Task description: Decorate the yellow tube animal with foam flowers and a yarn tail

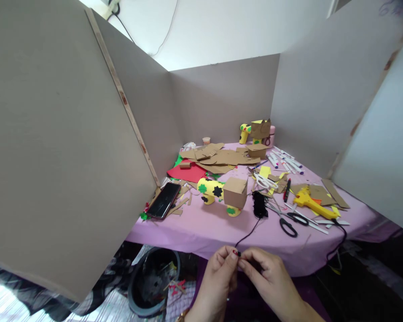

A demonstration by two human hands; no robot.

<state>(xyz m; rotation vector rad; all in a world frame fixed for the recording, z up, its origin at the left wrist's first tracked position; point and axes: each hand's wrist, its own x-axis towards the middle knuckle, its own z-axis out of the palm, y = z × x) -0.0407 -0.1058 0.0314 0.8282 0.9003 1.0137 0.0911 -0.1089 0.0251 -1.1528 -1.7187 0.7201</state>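
My left hand (218, 277) and my right hand (272, 277) meet below the table's near edge, fingertips pinched together on the end of a thin black string (250, 232). The string runs up onto the table to a black bundle of yarn (259, 205). Just left of the bundle stands a yellow paper-roll animal (218, 194) with green and black flower shapes and a brown cardboard box for a head.
A pink-covered table (201, 228) carries a phone (163, 200), scissors (290, 221), a yellow glue gun (310, 203), markers (285, 161), cardboard scraps (218, 156), red paper (188, 172) and a second yellow animal (255, 130). Grey board partitions (63, 147) surround it. A bin (154, 281) stands under the table.
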